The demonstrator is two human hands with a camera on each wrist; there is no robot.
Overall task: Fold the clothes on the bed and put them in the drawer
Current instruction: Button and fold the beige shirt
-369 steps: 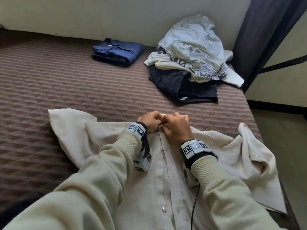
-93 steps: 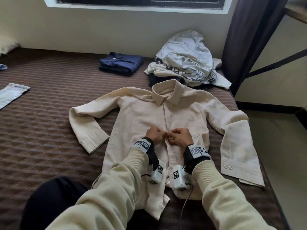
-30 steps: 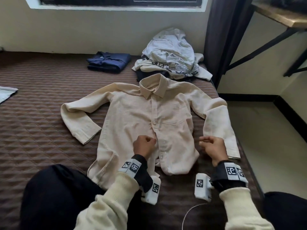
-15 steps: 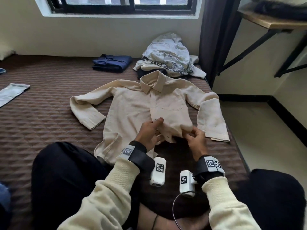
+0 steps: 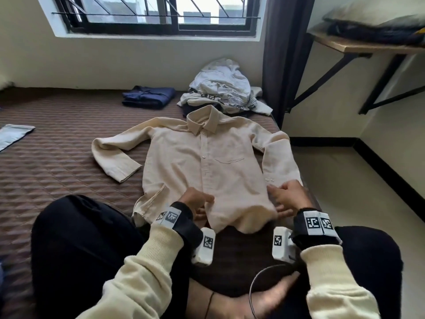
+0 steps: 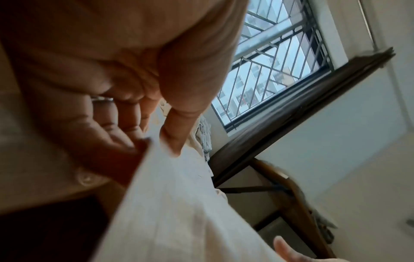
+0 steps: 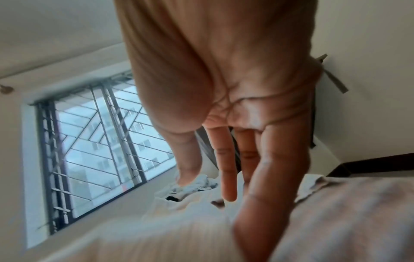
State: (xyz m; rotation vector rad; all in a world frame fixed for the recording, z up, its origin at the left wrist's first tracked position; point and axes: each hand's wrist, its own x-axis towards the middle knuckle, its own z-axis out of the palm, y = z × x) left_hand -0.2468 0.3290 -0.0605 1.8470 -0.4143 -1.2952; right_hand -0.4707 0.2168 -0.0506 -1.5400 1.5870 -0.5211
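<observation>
One cream shirt (image 5: 202,166) lies flat, left hand (image 5: 195,201) pinching its hem, right hand (image 5: 287,199) spread loose beside it.

The cream button-up shirt (image 5: 202,166) spread on the brown quilted bed (image 5: 57,166) hides the fingertips of the left hand (image 5: 195,200), tucked under its lower edge; the left wrist view is blurred and whether they grip the cloth cannot be told. The right hand (image 5: 286,198) covers the cuff of the shirt's sleeve. A pale blue cloth (image 5: 13,135) is cut off at the head view's left edge. The heap of white and printed clothes (image 5: 222,90) conceals most of a dark garment beneath
</observation>
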